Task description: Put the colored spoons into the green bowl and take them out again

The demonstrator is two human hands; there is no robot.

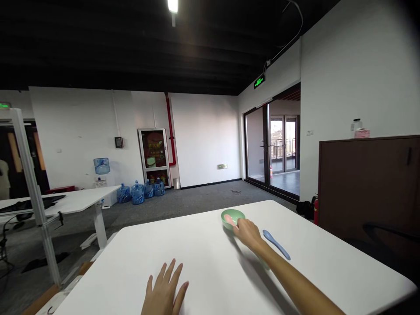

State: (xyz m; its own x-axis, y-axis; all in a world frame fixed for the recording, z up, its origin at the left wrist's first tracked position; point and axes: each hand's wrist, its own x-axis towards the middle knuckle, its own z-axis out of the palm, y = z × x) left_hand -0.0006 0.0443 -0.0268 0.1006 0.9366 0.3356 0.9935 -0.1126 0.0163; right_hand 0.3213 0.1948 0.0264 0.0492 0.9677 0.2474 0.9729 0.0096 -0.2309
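My right hand [248, 232] reaches forward to the green bowl [241, 214] on the white table. Its fingers are closed around the handle of a pink spoon [229, 218], whose head is inside the bowl. To the right of my right forearm lies a blue spoon [276, 244], slanting across the tabletop. A pale green tip [264, 265] shows from under the forearm; the rest of that thing is hidden. Near the front edge, my left hand [162, 291] is spread over the table [197, 253], holding nothing. Whether its palm touches the surface I cannot tell.
Behind on the left stand another white table [82, 197], a metal frame post [31, 170] and several blue water jugs [138, 192]. A dark brown cabinet [364, 183] rises at the right. Glass doors [256, 146] are farther back.
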